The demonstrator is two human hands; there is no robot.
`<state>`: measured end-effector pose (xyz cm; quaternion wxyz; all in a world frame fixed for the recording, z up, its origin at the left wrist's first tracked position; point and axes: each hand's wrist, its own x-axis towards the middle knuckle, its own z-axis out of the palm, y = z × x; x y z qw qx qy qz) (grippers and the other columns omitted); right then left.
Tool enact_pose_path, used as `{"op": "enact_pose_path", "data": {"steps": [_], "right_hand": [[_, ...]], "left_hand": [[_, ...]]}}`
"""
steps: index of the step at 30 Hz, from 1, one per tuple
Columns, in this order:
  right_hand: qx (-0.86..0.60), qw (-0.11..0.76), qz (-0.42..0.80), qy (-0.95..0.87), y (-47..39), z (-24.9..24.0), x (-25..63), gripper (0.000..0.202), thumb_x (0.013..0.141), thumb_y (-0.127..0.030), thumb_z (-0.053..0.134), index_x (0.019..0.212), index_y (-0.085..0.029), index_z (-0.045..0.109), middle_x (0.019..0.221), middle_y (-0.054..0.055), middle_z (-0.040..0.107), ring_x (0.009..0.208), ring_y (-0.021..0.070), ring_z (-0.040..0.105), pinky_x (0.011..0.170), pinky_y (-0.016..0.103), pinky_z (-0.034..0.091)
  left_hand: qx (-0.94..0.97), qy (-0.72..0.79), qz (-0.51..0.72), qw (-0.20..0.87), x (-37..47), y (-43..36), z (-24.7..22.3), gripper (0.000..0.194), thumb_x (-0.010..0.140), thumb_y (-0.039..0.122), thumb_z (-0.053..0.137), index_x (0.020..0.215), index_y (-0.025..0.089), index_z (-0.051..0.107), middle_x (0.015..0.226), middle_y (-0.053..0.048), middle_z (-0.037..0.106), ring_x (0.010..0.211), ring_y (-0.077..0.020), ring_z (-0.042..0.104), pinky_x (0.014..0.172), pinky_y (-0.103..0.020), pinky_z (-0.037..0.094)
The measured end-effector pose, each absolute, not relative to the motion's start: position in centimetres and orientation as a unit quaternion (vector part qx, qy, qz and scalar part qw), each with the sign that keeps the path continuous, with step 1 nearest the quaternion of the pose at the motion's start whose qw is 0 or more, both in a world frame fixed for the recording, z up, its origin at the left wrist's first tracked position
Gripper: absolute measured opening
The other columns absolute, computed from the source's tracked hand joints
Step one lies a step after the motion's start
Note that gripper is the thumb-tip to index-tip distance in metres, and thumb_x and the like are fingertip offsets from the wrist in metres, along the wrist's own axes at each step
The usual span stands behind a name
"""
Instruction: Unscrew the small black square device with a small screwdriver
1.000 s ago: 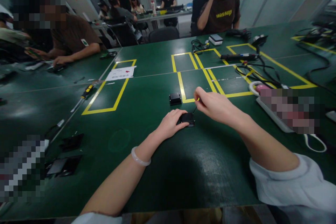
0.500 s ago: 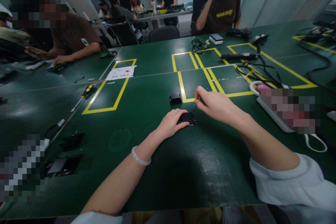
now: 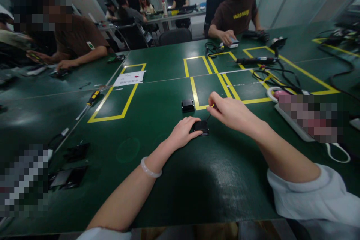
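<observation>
A small black part lies on the green table, and my left hand grips its left side between thumb and fingers. Up and to the right of it, my right hand pinches a thin dark tool, whose lower end meets the part's upper right corner. Most of that tool is hidden by my fingers. A second black part stands just behind the first one, touched by neither hand.
Yellow tape rectangles mark the table. At the left are a yellow-black screwdriver and black pieces. To the right lie a pink item, cables and a pen-like tool. People sit across and at the left.
The person across the table has lowered a hand from the head onto the small white box. My right fingers have shifted slightly; my left hand stays in place.
</observation>
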<state>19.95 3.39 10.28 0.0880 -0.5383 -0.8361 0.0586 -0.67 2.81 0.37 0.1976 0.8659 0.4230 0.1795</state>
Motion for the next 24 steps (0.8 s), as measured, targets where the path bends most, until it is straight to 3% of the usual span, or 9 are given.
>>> {"op": "enact_pose_path", "data": {"steps": [24], "right_hand": [[-0.531, 0.087, 0.050, -0.841, 3.28, 10.28, 19.96, 0.019, 0.094, -0.030, 0.036, 0.106, -0.020, 0.045, 0.082, 0.005, 0.067, 0.070, 0.0193, 0.060, 0.056, 0.027, 0.027]], "left_hand": [[0.868, 0.419, 0.180, 0.198, -0.73, 2.86, 0.35, 0.037, 0.090, 0.042, 0.055, 0.119, 0.019, 0.052, 0.114, -0.008, 0.059, 0.105, -0.0252, 0.054, 0.090, -0.038, 0.045]]}}
